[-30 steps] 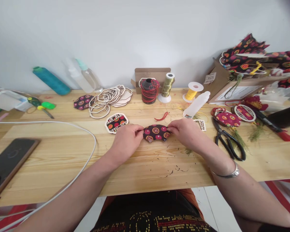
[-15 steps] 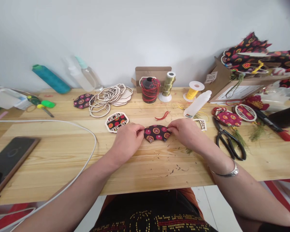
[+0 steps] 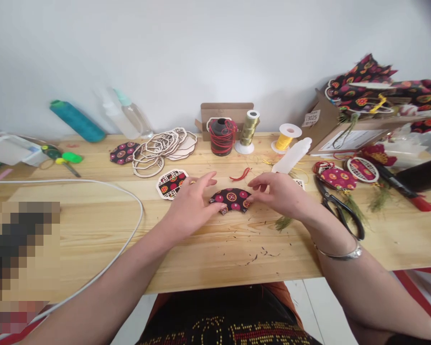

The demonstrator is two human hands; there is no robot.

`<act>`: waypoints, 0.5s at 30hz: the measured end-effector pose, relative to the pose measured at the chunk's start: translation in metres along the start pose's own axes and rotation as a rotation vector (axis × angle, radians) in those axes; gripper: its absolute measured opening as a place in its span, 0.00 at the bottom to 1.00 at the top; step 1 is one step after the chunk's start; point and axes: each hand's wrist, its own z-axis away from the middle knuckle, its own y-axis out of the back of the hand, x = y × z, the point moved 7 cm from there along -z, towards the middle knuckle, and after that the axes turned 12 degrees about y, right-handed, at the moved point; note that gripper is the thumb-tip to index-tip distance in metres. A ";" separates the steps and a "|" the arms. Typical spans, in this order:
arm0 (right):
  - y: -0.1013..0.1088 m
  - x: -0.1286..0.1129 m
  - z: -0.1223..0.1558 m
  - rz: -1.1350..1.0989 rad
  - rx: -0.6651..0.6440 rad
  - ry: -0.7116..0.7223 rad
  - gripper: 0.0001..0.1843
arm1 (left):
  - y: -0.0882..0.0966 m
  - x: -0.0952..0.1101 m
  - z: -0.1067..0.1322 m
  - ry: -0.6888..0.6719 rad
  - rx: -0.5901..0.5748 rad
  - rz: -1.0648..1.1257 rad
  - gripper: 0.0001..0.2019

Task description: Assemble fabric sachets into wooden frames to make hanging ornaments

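Note:
A fan-shaped piece of black fabric with pink and orange round motifs (image 3: 232, 199) is on the table in front of me. My left hand (image 3: 190, 208) is open at its left end, fingers spread and the thumb at the lower left corner. At the right end is my right hand (image 3: 276, 194), its thumb tip at the fabric's edge and the curled index finger apart from the thumb. Just behind my left hand lies a wooden lattice frame with patterned fabric in it (image 3: 171, 184). Short red threads (image 3: 241, 174) lie beyond the fabric piece.
Bare wooden frames (image 3: 161, 146), spools of red cord (image 3: 222, 136), gold thread (image 3: 250, 129) and yellow thread (image 3: 285, 136) line the back. Right of my hand are a white squeeze bottle (image 3: 292, 155), black-handled scissors (image 3: 339, 206) and a cardboard box (image 3: 319, 120). A white cable (image 3: 138, 230) crosses the left side.
My left hand has loosened its pinch and spread its fingers. My right thumb and index finger have parted at the fabric's right end. The fabric has shifted slightly left and down.

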 end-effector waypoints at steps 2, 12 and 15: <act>-0.005 -0.007 0.000 0.073 -0.036 0.048 0.18 | -0.005 0.000 0.001 -0.013 -0.047 -0.009 0.38; -0.007 -0.023 0.005 0.306 0.038 0.184 0.20 | -0.011 0.004 0.005 -0.103 -0.023 -0.033 0.35; -0.008 -0.023 0.005 0.310 0.036 0.183 0.20 | -0.013 0.005 0.006 -0.118 -0.020 -0.035 0.33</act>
